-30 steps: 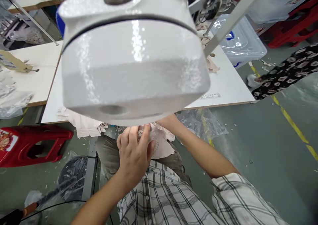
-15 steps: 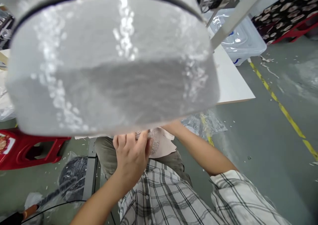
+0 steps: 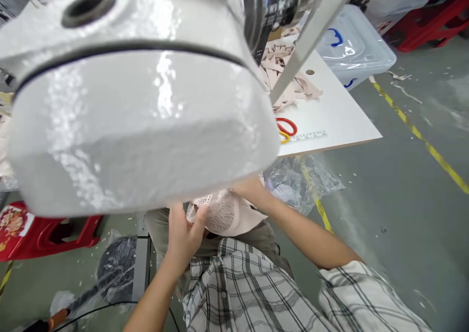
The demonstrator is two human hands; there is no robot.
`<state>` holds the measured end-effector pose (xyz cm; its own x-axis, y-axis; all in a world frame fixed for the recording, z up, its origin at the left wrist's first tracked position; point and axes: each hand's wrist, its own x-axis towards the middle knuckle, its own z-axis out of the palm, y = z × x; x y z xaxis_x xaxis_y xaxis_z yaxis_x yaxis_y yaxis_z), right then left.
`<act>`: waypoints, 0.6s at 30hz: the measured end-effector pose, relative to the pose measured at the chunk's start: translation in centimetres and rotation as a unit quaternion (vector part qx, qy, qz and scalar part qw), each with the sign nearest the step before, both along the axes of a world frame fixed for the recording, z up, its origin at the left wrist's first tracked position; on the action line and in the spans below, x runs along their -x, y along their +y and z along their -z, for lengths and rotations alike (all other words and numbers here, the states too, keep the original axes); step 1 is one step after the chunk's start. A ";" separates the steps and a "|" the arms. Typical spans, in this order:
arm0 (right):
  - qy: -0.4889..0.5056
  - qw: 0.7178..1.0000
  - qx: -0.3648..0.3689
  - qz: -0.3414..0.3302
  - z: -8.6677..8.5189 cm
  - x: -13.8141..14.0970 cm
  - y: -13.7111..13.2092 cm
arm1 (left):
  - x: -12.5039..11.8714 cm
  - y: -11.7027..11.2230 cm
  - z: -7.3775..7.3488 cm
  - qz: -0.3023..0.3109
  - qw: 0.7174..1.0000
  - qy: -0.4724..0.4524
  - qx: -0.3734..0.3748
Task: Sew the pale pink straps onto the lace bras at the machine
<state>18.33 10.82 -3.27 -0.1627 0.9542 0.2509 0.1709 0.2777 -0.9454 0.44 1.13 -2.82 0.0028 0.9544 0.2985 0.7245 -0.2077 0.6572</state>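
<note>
A pale pink lace bra cup (image 3: 222,214) hangs over my lap, below the front of a large light-grey sewing machine head (image 3: 146,151). My left hand (image 3: 185,232) grips the left edge of the lace, its thumb lying on the fabric; the other fingertips go out of sight under the machine head. At the far side of the cup, my right hand (image 3: 251,190) rests against the fabric, its fingers hidden behind the machine head. The needle area cannot be seen.
Red- and yellow-handled scissors (image 3: 287,129), a clear ruler (image 3: 308,136) and pink fabric strips (image 3: 276,68) lie on the white table (image 3: 340,112). A lidded plastic bin (image 3: 351,43) stands beyond. A red stool (image 3: 47,234) is at left; plastic film (image 3: 300,180) lies below the table.
The view has shifted, showing the scissors, ruler and fabric strips. More of the bra cup shows. My left hand has turned, its thumb and fingers now spread further around the lace edge.
</note>
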 end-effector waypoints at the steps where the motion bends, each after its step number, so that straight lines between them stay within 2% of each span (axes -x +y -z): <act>1: 0.008 1.000 0.001 0.009 0.4 -0.1 -0.3 | 0.2 0.3 0.2 0.014 0.997 -0.059 0.044; 3: 0.019 1.000 0.007 0.016 1.0 -0.1 -1.0 | 0.4 0.7 0.3 0.031 0.985 -0.135 0.100; 5: 0.027 0.999 0.021 0.011 1.3 -0.2 -1.6 | 0.4 0.9 0.3 0.027 0.979 -0.157 0.124; 9: 0.054 0.998 0.040 -0.009 1.6 -0.1 -2.7 | 0.1 0.8 0.0 -0.001 0.980 -0.139 0.143; 18: 0.050 0.998 0.007 -0.023 1.6 -0.4 -3.4 | -1.3 0.9 -1.0 -0.041 0.990 -0.064 0.121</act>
<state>18.74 7.38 -4.82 -0.1816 0.9499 0.2542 0.0621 0.2691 -0.9611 1.72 2.04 -1.84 -0.1000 0.9935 0.0545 0.6392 0.0222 0.7687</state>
